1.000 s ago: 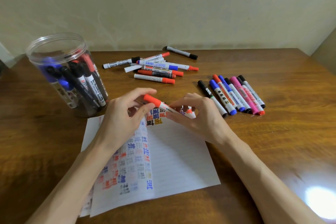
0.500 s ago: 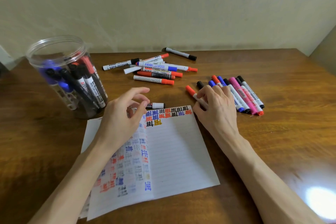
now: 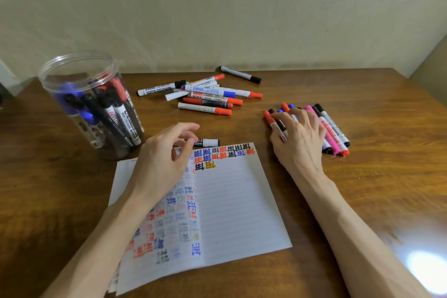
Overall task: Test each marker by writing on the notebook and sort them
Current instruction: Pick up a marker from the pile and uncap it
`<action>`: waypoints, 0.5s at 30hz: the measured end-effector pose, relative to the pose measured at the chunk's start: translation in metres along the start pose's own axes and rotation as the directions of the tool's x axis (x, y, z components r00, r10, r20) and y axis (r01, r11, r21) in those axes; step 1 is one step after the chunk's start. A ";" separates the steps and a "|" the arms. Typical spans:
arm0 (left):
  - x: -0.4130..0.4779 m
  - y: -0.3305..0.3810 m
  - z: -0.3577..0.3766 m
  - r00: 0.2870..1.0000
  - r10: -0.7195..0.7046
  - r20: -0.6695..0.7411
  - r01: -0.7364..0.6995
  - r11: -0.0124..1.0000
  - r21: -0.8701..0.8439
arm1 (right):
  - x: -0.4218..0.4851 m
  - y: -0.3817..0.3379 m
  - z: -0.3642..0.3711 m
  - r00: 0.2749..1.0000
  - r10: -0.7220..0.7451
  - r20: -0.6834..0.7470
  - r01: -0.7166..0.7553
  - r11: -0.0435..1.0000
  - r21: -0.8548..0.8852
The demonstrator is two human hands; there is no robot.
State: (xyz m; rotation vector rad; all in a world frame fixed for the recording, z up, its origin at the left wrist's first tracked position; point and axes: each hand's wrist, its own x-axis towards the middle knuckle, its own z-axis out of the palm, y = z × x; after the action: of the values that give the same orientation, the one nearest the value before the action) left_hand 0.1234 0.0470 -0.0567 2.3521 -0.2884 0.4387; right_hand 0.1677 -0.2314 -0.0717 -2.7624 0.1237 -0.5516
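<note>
An open lined notebook [image 3: 232, 203] with coloured test marks along its top lies in front of me. My left hand [image 3: 164, 159] rests over its left page with loosely curled fingers, the fingertips close to the end of a short black-and-white marker [image 3: 208, 142] lying just above the page. My right hand [image 3: 298, 138] lies spread on a sorted row of markers [image 3: 335, 133] to the right. Its fingers touch a red-capped marker [image 3: 269, 118] at the row's left end, beside a black one.
A clear plastic jar [image 3: 72, 72] holding several black, blue and red markers stands at the left. A loose pile of markers [image 3: 205, 98] lies at the back centre, with a lone black-capped marker [image 3: 240, 74] behind it. The wooden table [image 3: 387, 176] meets a wall.
My right hand carried the red-capped marker from above the notebook to the row on the right and laid it at the left end. My left hand let go of it and stayed over the notebook.
</note>
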 end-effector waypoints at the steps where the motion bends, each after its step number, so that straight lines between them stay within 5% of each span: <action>1: 0.000 0.001 0.000 1.000 -0.002 -0.005 0.002 1.000 0.005 | 0.000 0.001 0.000 1.000 -0.001 0.015 0.001 1.000 -0.004; 15: 0.001 -0.007 0.002 0.999 -0.047 -0.020 0.050 0.985 0.167 | -0.001 0.003 -0.001 1.000 0.011 -0.003 -0.010 1.000 0.028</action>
State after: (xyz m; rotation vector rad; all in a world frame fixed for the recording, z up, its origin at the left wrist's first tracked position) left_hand 0.1269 0.0505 -0.0617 2.5122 -0.1924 0.4741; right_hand 0.1667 -0.2341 -0.0722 -2.7323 0.1301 -0.5505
